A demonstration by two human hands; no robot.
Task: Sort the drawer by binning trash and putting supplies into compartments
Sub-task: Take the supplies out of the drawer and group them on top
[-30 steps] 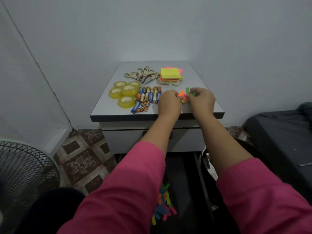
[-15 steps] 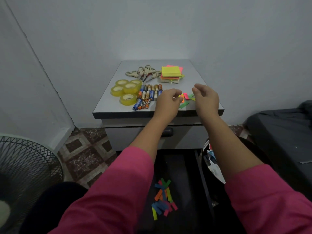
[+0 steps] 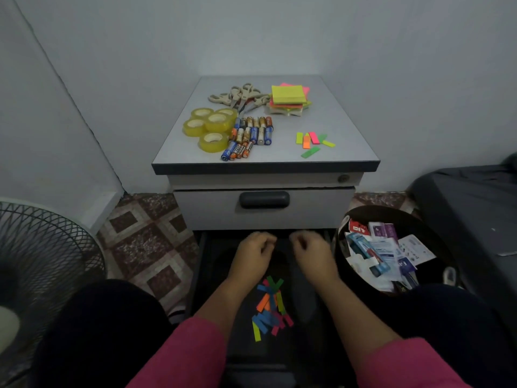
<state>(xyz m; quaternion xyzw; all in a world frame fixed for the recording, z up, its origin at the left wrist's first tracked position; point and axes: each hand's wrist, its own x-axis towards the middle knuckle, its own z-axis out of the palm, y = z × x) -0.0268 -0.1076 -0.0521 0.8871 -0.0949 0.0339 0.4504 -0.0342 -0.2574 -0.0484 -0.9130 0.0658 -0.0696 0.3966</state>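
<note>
Hands over the open drawer, between loads of paper tabs.

Both the left hand (image 3: 253, 254) and right hand (image 3: 313, 254) hang above the dark open drawer (image 3: 305, 301), fingers loosely curled and holding nothing that I can see. The step in hand looks like clearing the tabs (image 3: 270, 306) that lie loose in the drawer, near the person; next the fingers need to reach back and down to pinch a few thin strips. On the desk (image 3: 344, 130) sit seven tabs in a small cluster (image 3: 313, 142), five tape rolls (image 3: 209, 127), roughly fifteen batteries (image 3: 250, 137), several scissors (image 3: 240, 96) in an overlapping heap, and one stack of sticky notes (image 3: 288, 99). The bin (image 3: 391, 214) to the right holds wrappers. The drawer's tabs overlap too much to count.
</note>
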